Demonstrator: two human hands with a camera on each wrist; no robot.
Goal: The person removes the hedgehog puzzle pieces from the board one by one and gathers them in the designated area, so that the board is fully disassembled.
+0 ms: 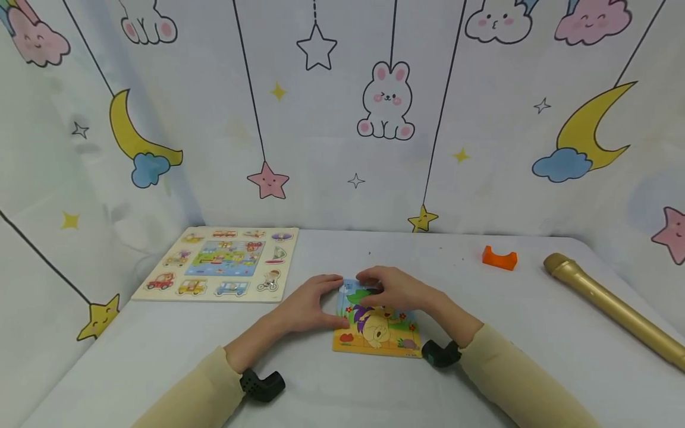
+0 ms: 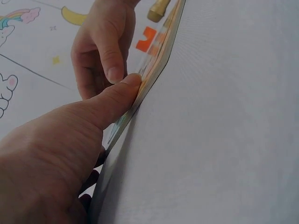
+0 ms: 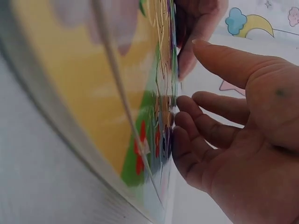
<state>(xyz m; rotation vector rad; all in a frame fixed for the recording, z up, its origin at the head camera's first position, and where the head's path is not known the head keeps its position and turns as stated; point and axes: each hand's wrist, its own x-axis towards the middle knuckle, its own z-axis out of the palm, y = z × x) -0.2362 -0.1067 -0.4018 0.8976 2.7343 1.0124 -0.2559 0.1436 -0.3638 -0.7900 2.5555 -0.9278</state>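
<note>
A: Head view first: where's the picture board [image 1: 377, 327]?

B: Flat on the bench [image 1: 342, 392], between the left hand [image 1: 313, 306] and the right hand [image 1: 393, 288]. The vehicle board [image 1: 225, 258] lies off to the left; an orange block [image 1: 499, 260] and a gold rod [image 1: 615, 306] sit well apart on the right, probably to leave elbow room. Both forearms reach in from the near side, wrists angled inward.

A: And the left wrist view?

B: The left hand's thumb lies nearly straight on the picture board's edge, its fingers spread away from it. I'd guess that keeps the board from sliding.

A: Right wrist?

B: The right hand arches over the board, fingers loosely bent with tips at its surface, thumb held apart. I see nothing pinched; whether the tips press or merely rest, I can't tell.
</note>
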